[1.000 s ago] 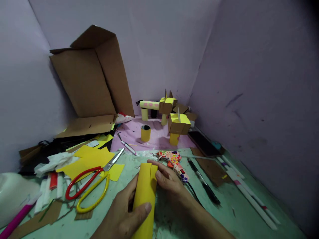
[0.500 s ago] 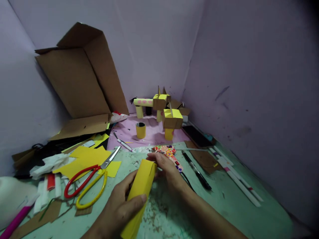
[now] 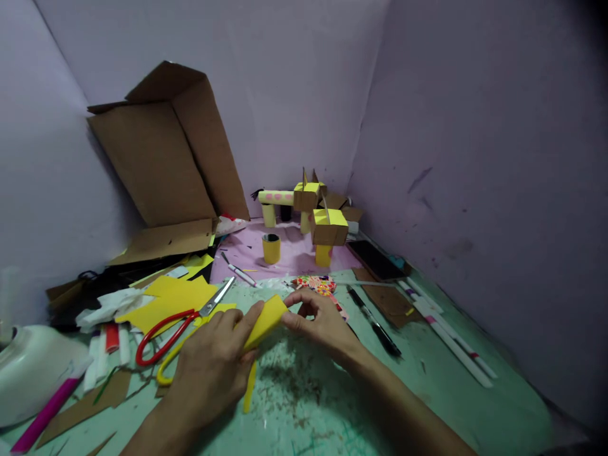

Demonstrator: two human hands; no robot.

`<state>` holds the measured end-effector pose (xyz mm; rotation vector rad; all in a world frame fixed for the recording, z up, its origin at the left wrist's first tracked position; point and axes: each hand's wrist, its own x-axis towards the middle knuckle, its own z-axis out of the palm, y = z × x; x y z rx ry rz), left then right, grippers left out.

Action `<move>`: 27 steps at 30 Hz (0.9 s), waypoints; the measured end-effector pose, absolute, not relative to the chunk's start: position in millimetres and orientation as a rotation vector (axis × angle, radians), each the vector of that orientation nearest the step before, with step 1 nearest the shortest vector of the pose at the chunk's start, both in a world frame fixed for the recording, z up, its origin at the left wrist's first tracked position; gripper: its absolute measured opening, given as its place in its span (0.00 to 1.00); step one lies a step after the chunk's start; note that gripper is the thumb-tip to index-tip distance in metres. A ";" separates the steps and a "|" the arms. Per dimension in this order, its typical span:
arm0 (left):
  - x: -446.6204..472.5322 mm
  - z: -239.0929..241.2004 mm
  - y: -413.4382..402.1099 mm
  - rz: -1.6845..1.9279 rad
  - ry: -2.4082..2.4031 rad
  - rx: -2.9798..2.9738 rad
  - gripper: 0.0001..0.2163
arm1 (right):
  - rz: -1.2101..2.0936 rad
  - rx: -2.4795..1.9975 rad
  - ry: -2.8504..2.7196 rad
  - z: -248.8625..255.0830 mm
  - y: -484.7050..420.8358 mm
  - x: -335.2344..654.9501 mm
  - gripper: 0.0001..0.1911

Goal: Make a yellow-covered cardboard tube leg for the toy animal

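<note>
The yellow paper roll [image 3: 268, 316] is in your hands, tilted above the green table [image 3: 304, 421], its far end pointing up and to the right. Your left hand [image 3: 213, 351] is wrapped around it, fingers closed over the top, with the thumb mostly hidden below. Your right hand [image 3: 323, 323] meets the far end with thumb and forefinger tips close together; you cannot tell here whether they actually pinch the paper. Its other fingers are curled in. A narrow yellow strip [image 3: 249, 387] hangs beneath your left hand, though where it joins is hidden. The scissors [image 3: 208, 308] lie open-handled just beside your left hand, their blades over yellow sheets [image 3: 178, 296]. Beyond your right hand you have the patterned glue gun [image 3: 317, 285], partly covered by it, and the black pen [image 3: 377, 325] lies to its right. Farther back, a short yellow tube [image 3: 272, 251] stands upright near a box-headed figure [image 3: 329, 233].
</note>
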<state>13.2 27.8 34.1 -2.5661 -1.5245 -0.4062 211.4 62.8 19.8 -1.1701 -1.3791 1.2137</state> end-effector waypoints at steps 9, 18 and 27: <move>1.5 38.1 41.2 -1.013 -1.436 -2.461 0.26 | 1.280 -1.198 -1.196 12.3 67.8 212.3 0.15; -11.9 48.3 51.0 -2.349 -2.712 -1.874 0.27 | 1.236 -1.172 -1.013 17.6 67.3 213.9 0.20; 6.4 40.8 41.2 -2.453 -2.669 -1.896 0.32 | 1.341 -1.070 -1.123 13.1 57.5 201.5 0.22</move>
